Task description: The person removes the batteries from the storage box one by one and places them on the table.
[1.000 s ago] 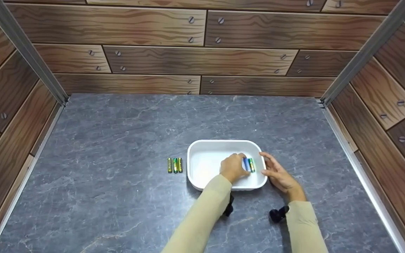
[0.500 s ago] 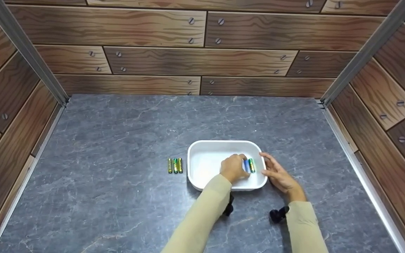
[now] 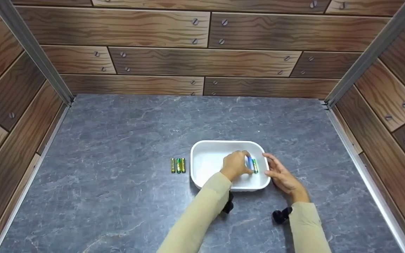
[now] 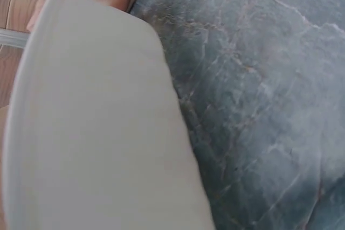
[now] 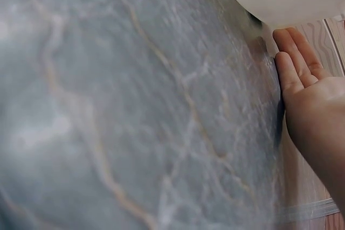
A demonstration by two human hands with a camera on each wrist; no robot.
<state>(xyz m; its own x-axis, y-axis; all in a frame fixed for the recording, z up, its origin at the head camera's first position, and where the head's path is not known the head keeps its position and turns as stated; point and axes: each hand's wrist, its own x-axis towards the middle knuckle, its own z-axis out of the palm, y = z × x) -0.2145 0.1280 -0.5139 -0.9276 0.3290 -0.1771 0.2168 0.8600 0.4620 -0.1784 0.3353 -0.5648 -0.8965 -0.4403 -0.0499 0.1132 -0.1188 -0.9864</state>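
In the head view my left hand point(image 3: 235, 164) reaches inside a white rectangular tray point(image 3: 207, 142). Its thumb and forefinger pinch a blue battery point(image 3: 249, 163) by its two ends. Right beside that lies a green battery point(image 3: 255, 166) on the tray floor, near the right wall. My right hand point(image 3: 285, 177) touches the tray's right side with straight, spread fingertips. The left wrist view shows mostly the tray's outer wall point(image 4: 108, 111), which hides the left fingers. Extended fingers of the right hand point(image 5: 315, 98) reach the tray's underside in the right wrist view.
Left of the tray, three green-and-gold batteries point(image 3: 178, 165) stand in a row on the grey marbled table point(image 3: 118, 140). Wood-patterned walls point(image 3: 206, 61) with metal corner posts enclose the back and sides. Black wrist mounts point(image 3: 280, 215) hang under the sleeves.
The whole head view has shifted slightly, so everything sits a little farther right. Both hands keep almost the same place at the tray, the left still pinching the blue battery.
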